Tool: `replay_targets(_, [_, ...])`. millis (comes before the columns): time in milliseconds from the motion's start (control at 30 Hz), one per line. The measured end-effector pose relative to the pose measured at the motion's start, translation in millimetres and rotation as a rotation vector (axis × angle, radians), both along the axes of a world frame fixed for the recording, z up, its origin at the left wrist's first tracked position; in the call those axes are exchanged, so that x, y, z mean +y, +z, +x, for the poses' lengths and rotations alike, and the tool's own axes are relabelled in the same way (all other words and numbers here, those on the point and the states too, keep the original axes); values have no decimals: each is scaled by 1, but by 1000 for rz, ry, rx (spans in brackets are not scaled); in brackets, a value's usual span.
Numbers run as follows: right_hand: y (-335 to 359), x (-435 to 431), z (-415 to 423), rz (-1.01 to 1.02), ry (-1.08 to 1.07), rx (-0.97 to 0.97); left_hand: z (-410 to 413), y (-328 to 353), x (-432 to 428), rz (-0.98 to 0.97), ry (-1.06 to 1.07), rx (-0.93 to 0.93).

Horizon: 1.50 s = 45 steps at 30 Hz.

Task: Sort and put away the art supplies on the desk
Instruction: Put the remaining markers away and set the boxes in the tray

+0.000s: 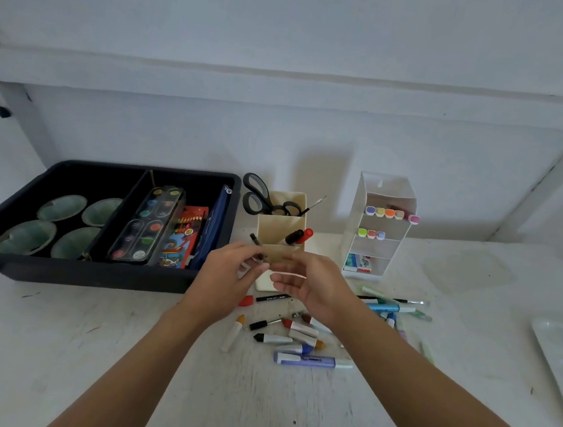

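Keep the dark pen (pixel 257 245) pinched in the left hand (pixel 229 273), just in front of the cream holder (pixel 280 228), guide with the right hand (pixel 312 285) — fingers loosely curled, grasp not discernible — and lower gently into a front pocket, clear of the red marker (pixel 305 234).

— Where are we looking from?
— From head height, forward and down over the desk (pixel 95 350), close enough that our forearms (pixel 141 372) fill the bottom edge, the wall (pixel 280 137) straight ahead.
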State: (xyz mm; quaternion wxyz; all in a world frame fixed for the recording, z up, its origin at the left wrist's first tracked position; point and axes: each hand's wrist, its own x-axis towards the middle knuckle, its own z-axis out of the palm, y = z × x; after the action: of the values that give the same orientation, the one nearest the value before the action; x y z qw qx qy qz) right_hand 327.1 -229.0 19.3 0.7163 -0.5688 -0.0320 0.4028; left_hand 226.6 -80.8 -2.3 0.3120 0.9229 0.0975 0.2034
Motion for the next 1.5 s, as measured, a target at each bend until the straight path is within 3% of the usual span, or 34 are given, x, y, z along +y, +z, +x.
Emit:
replay_targets(100, [-2, -9, 1, -175, 35, -220, 2, 1, -3, -9, 26, 2])
replay_targets(233, [-18, -30, 4, -481, 86, -794, -6, 2, -5, -11, 94, -77])
replay_targets(367, [-47, -50, 4, -778, 315, -1218, -28, 0, -8, 24, 79, -180])
replay_targets(467, [-66, -62, 9, -924, 399, -1431, -47, -13, -13, 14, 22, -192])
replay_targets(533, [-74, -66, 12, -950, 442, -1500, -53, -27, -17, 27, -38, -70])
replay_targets(667, [-78, -63, 14, -970, 484, -1535, -46, -54, -25, 137, -54, 205])
replay_targets(900, [-78, -62, 17, -946, 451, -1504, -25, -57, -29, 330, -57, 375])
replay_targets(1100, [-59, -67, 6, -541, 56, -1102, -34, -39, -34, 144, 36, 178])
replay_targets(1233, [-28, -65, -2, -57, -105, -681, -39, -17, -38, 26, 59, 45])
replay_targets(1367, [-10, -53, -9, 30, -331, -691, -35, -5, -39, -63, 200, -96])
replay_targets(1500, [-6, -40, -4, 3, -524, -779, -18, 2, -31, -108, 268, -26])
